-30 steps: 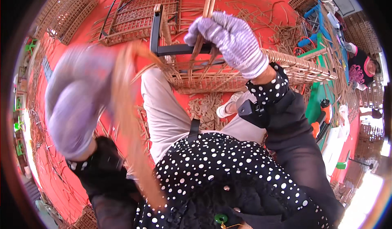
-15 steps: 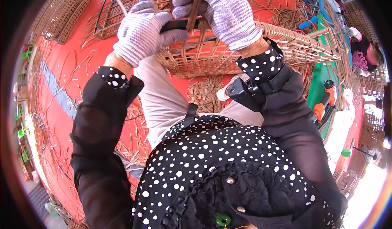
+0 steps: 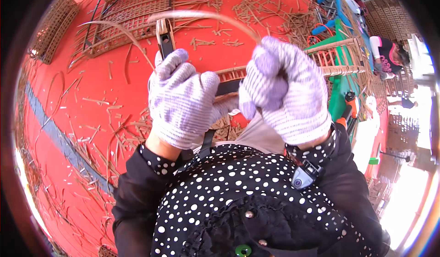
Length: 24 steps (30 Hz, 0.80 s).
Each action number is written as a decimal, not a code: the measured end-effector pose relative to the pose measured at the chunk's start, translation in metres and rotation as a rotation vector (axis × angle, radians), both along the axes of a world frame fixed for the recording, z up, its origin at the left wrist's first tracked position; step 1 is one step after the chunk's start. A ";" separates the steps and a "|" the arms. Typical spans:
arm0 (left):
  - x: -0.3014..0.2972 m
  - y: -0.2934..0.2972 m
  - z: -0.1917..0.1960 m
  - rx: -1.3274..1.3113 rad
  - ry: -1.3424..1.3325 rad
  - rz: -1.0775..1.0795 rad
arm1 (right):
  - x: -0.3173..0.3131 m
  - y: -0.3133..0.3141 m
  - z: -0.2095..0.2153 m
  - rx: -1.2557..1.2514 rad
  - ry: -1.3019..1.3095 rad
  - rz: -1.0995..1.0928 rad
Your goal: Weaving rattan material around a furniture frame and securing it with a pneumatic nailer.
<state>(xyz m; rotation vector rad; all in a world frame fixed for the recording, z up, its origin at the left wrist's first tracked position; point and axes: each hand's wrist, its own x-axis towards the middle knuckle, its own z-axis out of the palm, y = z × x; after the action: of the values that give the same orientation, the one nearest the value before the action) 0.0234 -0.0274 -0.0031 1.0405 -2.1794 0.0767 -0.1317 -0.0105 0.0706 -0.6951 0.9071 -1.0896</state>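
left hand (image 3: 182,102) clenched on black frame (image 3: 166,44); strip (image 3: 206,16) gripped by right hand (image 3: 286,90), arcing to 11 o'clock.

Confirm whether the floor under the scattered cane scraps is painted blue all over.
No. The floor is red, crossed only by a narrow grey-blue stripe on the person's left, with cane scraps lying across it.

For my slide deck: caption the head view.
Gloved left hand grips a black frame while the gloved right hand bends a cane strip over it.
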 end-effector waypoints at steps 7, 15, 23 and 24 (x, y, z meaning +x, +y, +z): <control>0.003 0.000 -0.005 -0.044 0.124 -0.048 | 0.013 0.019 0.036 -0.145 0.474 0.097; 0.005 0.020 -0.009 -0.128 0.169 -0.030 | 0.011 0.020 0.045 -0.347 0.769 0.198; -0.001 0.025 0.010 0.051 -0.140 -0.154 | 0.002 -0.042 0.011 -1.061 1.378 0.382; -0.007 0.024 0.016 0.110 -0.157 -0.194 | -0.003 -0.046 0.017 -1.013 1.503 0.417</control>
<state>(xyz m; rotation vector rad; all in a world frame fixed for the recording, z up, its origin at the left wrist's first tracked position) 0.0160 -0.0034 0.0133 0.9030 -2.4408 -0.0534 -0.1344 -0.0560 0.0873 -2.6035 1.2643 -0.4177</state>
